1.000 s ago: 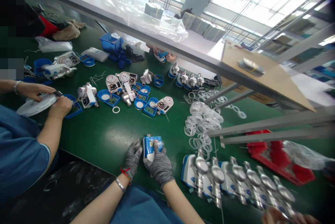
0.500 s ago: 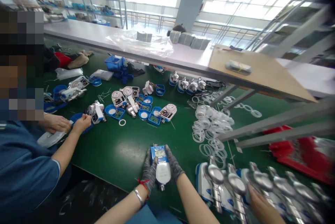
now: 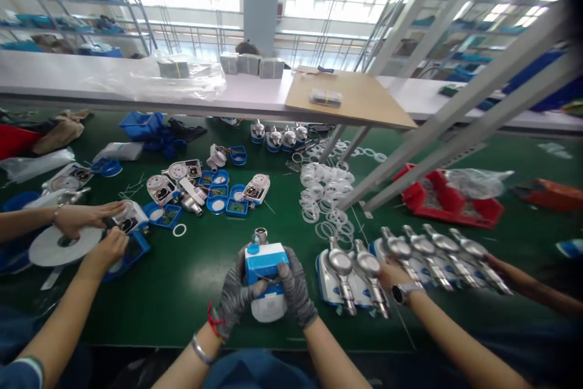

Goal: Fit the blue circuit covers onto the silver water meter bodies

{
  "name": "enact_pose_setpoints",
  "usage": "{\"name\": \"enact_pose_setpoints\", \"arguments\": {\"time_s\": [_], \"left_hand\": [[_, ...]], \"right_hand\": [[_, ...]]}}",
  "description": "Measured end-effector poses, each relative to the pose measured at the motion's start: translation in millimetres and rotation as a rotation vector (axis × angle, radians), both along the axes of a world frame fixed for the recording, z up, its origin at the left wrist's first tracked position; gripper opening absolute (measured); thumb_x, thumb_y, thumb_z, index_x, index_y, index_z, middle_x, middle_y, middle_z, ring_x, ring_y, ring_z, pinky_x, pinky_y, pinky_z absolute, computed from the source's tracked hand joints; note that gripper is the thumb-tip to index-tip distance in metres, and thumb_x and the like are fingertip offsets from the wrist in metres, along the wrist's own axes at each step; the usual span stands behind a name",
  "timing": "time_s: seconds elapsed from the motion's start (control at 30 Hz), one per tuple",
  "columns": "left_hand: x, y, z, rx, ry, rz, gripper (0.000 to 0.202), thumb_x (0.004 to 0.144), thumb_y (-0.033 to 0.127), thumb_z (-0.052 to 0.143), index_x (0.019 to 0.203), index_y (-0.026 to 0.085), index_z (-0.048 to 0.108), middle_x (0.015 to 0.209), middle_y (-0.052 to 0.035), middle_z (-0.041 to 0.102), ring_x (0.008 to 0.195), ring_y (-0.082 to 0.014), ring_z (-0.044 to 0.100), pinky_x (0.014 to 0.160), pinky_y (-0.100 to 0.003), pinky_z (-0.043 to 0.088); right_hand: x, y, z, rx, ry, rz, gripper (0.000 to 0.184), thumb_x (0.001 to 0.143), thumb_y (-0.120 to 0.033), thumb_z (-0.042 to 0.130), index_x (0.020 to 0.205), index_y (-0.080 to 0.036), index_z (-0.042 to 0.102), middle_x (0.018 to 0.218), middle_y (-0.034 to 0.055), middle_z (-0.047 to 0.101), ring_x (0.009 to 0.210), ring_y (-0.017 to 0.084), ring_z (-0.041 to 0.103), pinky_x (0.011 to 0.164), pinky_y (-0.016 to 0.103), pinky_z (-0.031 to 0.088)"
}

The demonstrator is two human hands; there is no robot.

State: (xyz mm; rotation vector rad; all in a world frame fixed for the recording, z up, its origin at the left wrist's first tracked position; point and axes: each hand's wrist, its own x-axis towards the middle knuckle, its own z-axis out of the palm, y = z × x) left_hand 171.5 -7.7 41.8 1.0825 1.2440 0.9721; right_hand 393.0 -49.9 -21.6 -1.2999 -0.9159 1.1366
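- Head view: you hold the blue-and-white meter [image 3: 266, 280] upright just above the near edge of the green bench [image 3: 191, 280], between both gloved hands.
- Your left hand [image 3: 237, 298] wraps its left side and lower body, thumb laid across the front; your right hand [image 3: 296, 289] clasps the right side. Gripping from both flanks probably steadies it and leaves the face open to you.
- Its long axis runs away from you, metal fitting at the far end, white rounded end nearest you.
- To your right, a co-worker's hand [image 3: 392, 273] rests on a row of finished meters [image 3: 410, 255]; to your left, another person's hands work at a tape roll [image 3: 61, 246].
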Motion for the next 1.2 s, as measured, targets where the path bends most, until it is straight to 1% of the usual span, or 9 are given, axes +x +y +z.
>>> {"name": "enact_pose_setpoints", "arguments": {"time_s": [0.1,0.3,0.47,0.57,0.7,0.9,1.0,1.1,1.2], "left_hand": [[81,-17,1.0,-0.013,-0.177,-0.134,0.054,0.061,0.034,0.084,0.112,0.025,0.066,0.116,-0.0102,0.068,0.112,-0.0320,0.063,0.097,-0.047,0.051],[87,11,14.2,-0.413,-0.741,-0.227,0.063,0.077,0.039,0.070,0.133,0.016,0.052,0.120,-0.0123,0.065,0.113,-0.0300,0.062,0.106,-0.049,0.045],[105,14,3.9,-0.628,-0.760,-0.242,0.062,0.077,0.043,0.068,0.130,0.014,0.054,0.112,-0.0117,0.068,0.111,-0.0292,0.063,0.104,-0.049,0.047],[124,4,-11.8,-0.633,-0.762,-0.213,0.061,0.077,0.046,0.067,0.130,0.021,0.054,0.118,-0.0093,0.066,0.116,-0.0271,0.060,0.107,-0.047,0.046],[134,0,-23.5,-0.626,-0.757,-0.222,0.059,0.075,0.045,0.069,0.128,0.024,0.055,0.120,-0.0090,0.065,0.119,-0.0278,0.058,0.108,-0.047,0.045],[120,12,-9.8,-0.538,-0.676,-0.176,0.054,0.076,0.043,0.069,0.121,0.014,0.059,0.108,-0.0122,0.069,0.109,-0.0294,0.063,0.102,-0.047,0.048],[120,7,-3.0,-0.216,-0.418,-0.073,0.052,0.075,0.039,0.073,0.121,0.018,0.057,0.113,-0.0101,0.066,0.103,-0.0268,0.064,0.096,-0.043,0.051],[115,-8,-13.9,0.157,0.012,-0.124,0.066,0.060,0.030,0.086,0.121,0.026,0.059,0.122,-0.0080,0.062,0.111,-0.0295,0.059,0.102,-0.047,0.046],[96,-26,-45.8,0.413,0.298,-0.422,0.062,0.049,0.026,0.090,0.108,0.029,0.071,0.119,-0.0110,0.065,0.119,-0.0363,0.054,0.114,-0.055,0.032]], "right_hand": [[17,2,32.5,0.099,-0.155,0.036,0.056,0.090,-0.060,0.048,0.124,-0.016,0.053,0.115,0.0117,0.065,0.103,0.023,0.064,0.089,0.036,0.051],[55,6,72.7,0.699,-0.885,0.341,0.095,0.069,-0.066,0.072,0.144,-0.016,0.041,0.149,0.0162,0.040,0.143,0.034,0.026,0.118,0.054,0.017],[61,37,93.8,0.679,-0.861,0.570,0.050,0.076,-0.064,0.067,0.101,-0.020,0.069,0.103,0.0053,0.070,0.105,0.021,0.061,0.113,0.043,0.026],[56,72,94.5,0.370,-0.837,0.569,0.046,0.092,-0.057,0.049,0.079,-0.017,0.068,0.074,0.0024,0.065,0.074,0.015,0.059,0.087,0.032,0.043],[60,84,86.9,0.160,-0.635,0.639,0.050,0.096,-0.055,0.041,0.081,-0.015,0.067,0.072,0.0014,0.061,0.067,0.013,0.055,0.066,0.025,0.044],[75,-3,57.7,0.651,-0.680,0.401,0.038,0.078,-0.043,0.069,0.106,-0.018,0.067,0.118,0.0111,0.064,0.114,0.026,0.055,0.106,0.045,0.036],[76,-38,31.6,0.229,-0.421,0.205,0.030,0.085,-0.043,0.057,0.095,-0.017,0.066,0.102,0.0122,0.066,0.095,0.023,0.061,0.090,0.042,0.047],[74,-47,11.1,-0.453,0.317,0.286,0.057,0.089,-0.065,0.034,0.090,-0.015,0.061,0.081,0.0092,0.064,0.065,0.019,0.060,0.066,0.038,0.052],[71,-50,-3.9,-0.557,0.940,0.419,0.064,0.088,-0.068,0.031,0.099,-0.013,0.062,0.092,0.0113,0.067,0.080,0.024,0.066,0.075,0.041,0.053]]}}
